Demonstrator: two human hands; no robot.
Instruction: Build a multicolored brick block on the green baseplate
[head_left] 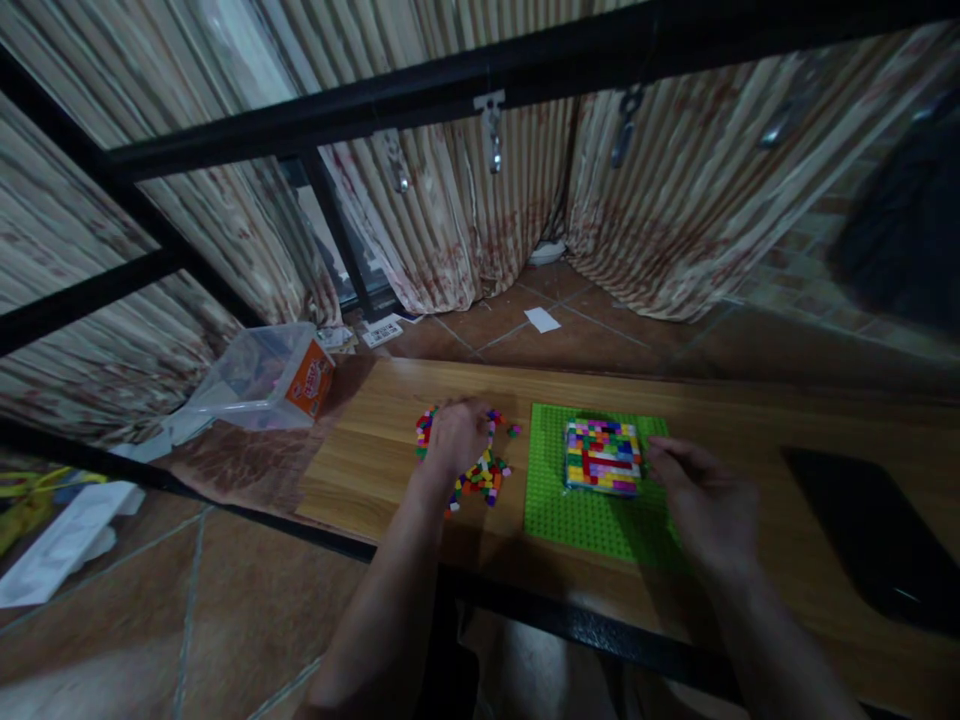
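My left hand (457, 435) is over a loose pile of small colourful toy bricks (480, 475) on the table. Its fingers point downward and are mostly hidden behind the back of the hand. A green studded baseplate (547, 500) lies to the right of the pile. On it sits a square block built from multicoloured bricks (604, 457), with a red line of bricks across its top. Beside the right side of this block is my right hand (709, 500), thumb and fingers pinched together; anything between them is too small to make out.
A dark flat phone-like slab (874, 535) lies on the wooden table (356, 450) at the right. Left of the table is a clear plastic bin (255, 385) with an orange label. A black metal rail (420, 105) with hanging clips crosses in front of striped curtains (480, 230).
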